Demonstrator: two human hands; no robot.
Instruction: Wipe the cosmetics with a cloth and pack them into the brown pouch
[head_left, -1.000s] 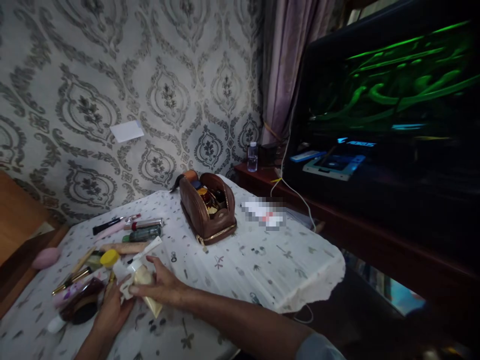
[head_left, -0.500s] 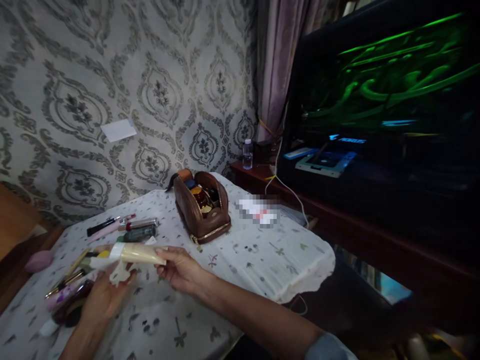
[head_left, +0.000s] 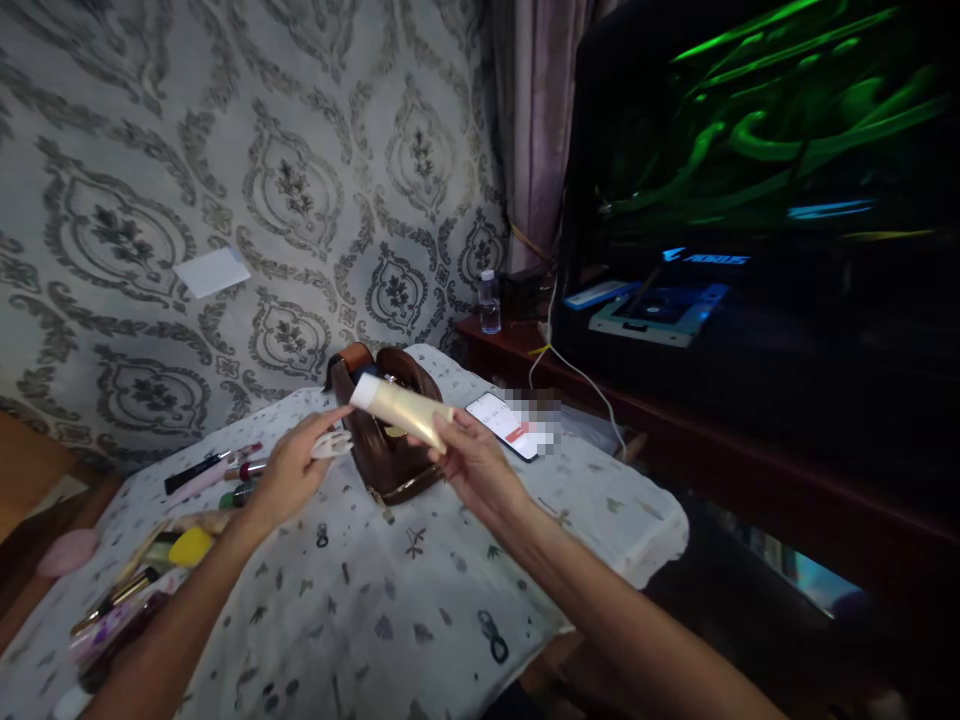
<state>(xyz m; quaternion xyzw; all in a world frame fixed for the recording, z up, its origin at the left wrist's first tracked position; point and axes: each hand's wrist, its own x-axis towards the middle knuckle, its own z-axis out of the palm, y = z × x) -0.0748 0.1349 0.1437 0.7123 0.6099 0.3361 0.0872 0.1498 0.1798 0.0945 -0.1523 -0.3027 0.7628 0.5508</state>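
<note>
A pale yellow tube with a white cap [head_left: 401,408] is pinched at its flat end by my right hand [head_left: 476,462], in front of and above the open brown bag [head_left: 367,440]. My left hand [head_left: 296,465] holds a small crumpled white item [head_left: 331,445], and its index fingertip reaches the tube's cap. The tube hides much of the bag's opening. A zip with a metal pull runs along the bag's lower edge.
Cosmetics lie at the left, among them a yellow round item [head_left: 190,547], a black tube [head_left: 196,472] and a pink sponge [head_left: 67,552]. A phone [head_left: 506,425] lies right of the bag. A bottle [head_left: 490,303] stands behind on a wooden ledge.
Both hands have moved right and up, carrying the tube and the white item from beside the cosmetics to the bag. The view has shifted slightly.
</note>
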